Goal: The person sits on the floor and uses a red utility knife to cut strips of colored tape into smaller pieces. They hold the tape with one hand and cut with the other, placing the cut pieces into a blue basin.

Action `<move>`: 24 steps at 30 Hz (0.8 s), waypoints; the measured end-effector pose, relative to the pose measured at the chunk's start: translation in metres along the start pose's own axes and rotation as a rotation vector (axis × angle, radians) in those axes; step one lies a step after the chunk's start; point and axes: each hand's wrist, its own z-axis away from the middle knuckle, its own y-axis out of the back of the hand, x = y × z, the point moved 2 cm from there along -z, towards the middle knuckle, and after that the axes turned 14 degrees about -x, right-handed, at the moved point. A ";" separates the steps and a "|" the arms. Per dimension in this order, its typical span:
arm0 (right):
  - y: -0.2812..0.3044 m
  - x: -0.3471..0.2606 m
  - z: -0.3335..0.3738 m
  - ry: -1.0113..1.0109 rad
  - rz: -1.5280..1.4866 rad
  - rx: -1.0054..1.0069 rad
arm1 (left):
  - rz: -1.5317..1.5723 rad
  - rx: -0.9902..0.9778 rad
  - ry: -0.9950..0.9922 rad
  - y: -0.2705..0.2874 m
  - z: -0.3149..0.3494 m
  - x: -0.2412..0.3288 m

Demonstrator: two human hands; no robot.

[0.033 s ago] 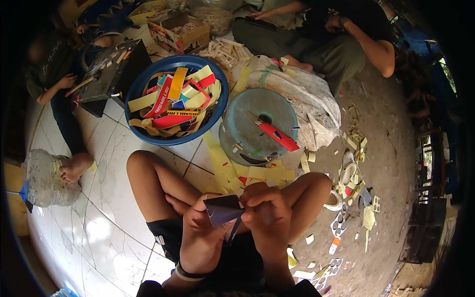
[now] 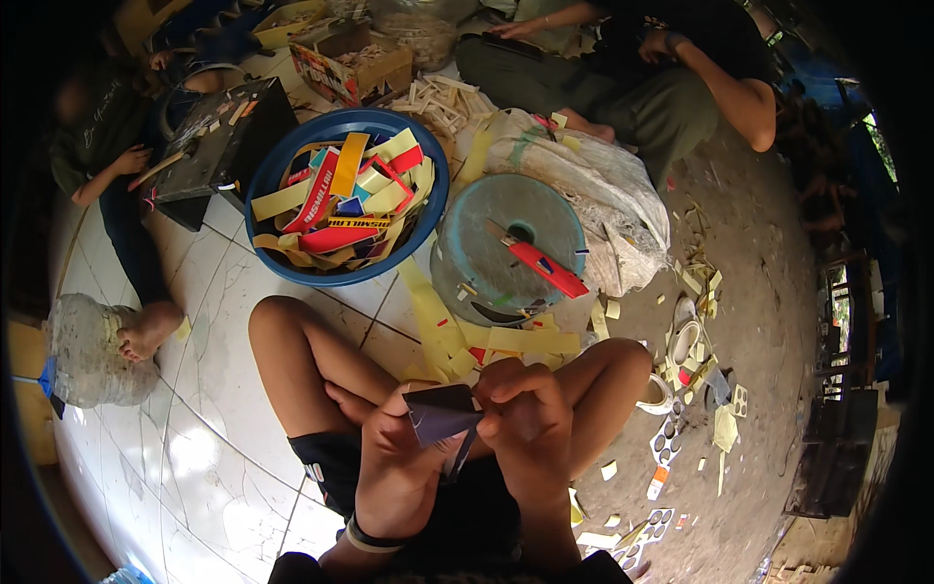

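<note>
Bent, dark purplish strip [image 2: 445, 417] between hands [image 2: 397, 472]

Floor tiles [image 2: 229, 389] leave room left; bucket [image 2: 484, 261] blocks ahead.

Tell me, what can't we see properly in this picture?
In the head view:
- Some fingers of the left hand: behind the dark piece.
- Whether the right hand pinches it: curled fingers hide that.
- The bottom of the blue tub: covered by strips.
- The head of the person at upper right: cut off by the top edge.
</note>
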 end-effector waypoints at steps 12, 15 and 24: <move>0.014 -0.007 -0.005 0.030 -0.180 -0.098 | -0.014 -0.074 0.045 0.000 -0.004 -0.008; 0.017 0.000 -0.007 0.149 -0.024 -0.155 | -0.009 -0.046 0.044 -0.001 -0.003 -0.008; 0.020 0.004 0.001 0.061 -0.171 -0.117 | -0.055 0.000 0.008 0.002 -0.004 -0.015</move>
